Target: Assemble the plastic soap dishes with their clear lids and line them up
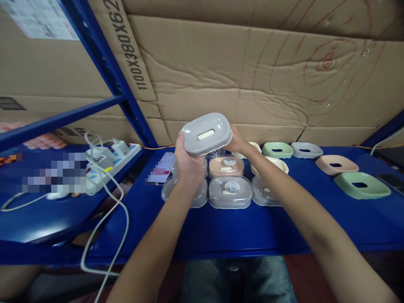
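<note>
A grey oval soap dish (pixel 206 134) with a cream slot-shaped piece in its middle is raised and tilted above the table. My left hand (pixel 189 162) is closed around its left and lower edge, thumb up along the side. At the dish's right edge is my right hand (pixel 236 141), closed against it with the fingertips hidden behind. Below them, several soap boxes with clear lids stand in rows, among them a grey one (pixel 230 193) and a peach one (pixel 221 169), both with round stickers. My forearms partly cover the boxes at either side.
Rightward lie open soap dishes: green (pixel 362 188), peach (pixel 328 164), grey (pixel 312 152) and another green one (pixel 268 149). A phone (pixel 164 168) lies left of the boxes. A power strip (pixel 126 158) with white cables (pixel 124 210) sits by the blue shelf post (pixel 139 113). Cardboard (pixel 202 71) stands behind.
</note>
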`<state>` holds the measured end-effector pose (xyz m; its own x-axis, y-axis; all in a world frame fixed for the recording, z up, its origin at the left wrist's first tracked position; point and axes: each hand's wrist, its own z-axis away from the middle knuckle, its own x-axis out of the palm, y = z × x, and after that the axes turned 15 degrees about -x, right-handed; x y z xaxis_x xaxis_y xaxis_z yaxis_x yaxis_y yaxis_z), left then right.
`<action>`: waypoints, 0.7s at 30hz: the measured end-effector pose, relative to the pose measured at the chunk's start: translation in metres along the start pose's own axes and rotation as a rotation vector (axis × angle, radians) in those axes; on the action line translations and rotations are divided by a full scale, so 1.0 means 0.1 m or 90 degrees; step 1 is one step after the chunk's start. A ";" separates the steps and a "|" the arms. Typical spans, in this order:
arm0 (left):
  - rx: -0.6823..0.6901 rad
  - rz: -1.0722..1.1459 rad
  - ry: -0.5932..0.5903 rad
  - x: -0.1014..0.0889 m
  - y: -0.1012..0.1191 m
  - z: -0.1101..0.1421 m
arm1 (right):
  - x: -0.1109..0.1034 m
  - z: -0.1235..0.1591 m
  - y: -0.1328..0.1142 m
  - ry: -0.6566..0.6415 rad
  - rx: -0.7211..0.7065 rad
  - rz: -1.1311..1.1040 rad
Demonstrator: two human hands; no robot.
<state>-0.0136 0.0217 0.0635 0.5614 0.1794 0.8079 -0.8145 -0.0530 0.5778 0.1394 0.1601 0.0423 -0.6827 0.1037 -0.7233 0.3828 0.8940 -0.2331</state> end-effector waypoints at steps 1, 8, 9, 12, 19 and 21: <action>-0.005 -0.002 -0.002 0.01 -0.01 0.01 | -0.09 0.04 0.01 0.016 0.005 0.017; -0.095 -0.049 -0.002 0.04 -0.07 0.08 | -0.76 0.46 -0.21 0.304 0.176 -0.012; -0.117 -0.069 -0.007 0.03 -0.08 0.09 | -0.83 0.53 -0.31 0.312 0.156 -0.023; -0.197 -0.154 -0.062 0.04 -0.11 0.16 | -0.98 0.70 -0.71 0.240 0.037 0.005; -0.305 -0.264 -0.214 0.05 -0.23 0.27 | -0.89 0.97 -1.15 0.058 -0.058 0.068; -0.305 -0.268 -0.228 0.04 -0.26 0.27 | -0.83 1.03 -1.10 0.066 -0.059 0.062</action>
<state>0.0137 -0.0030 0.0546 0.7877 -0.2464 0.5647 -0.4482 0.3996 0.7996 0.2181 0.0078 0.0615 -0.7078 0.2325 -0.6671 0.3947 0.9133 -0.1005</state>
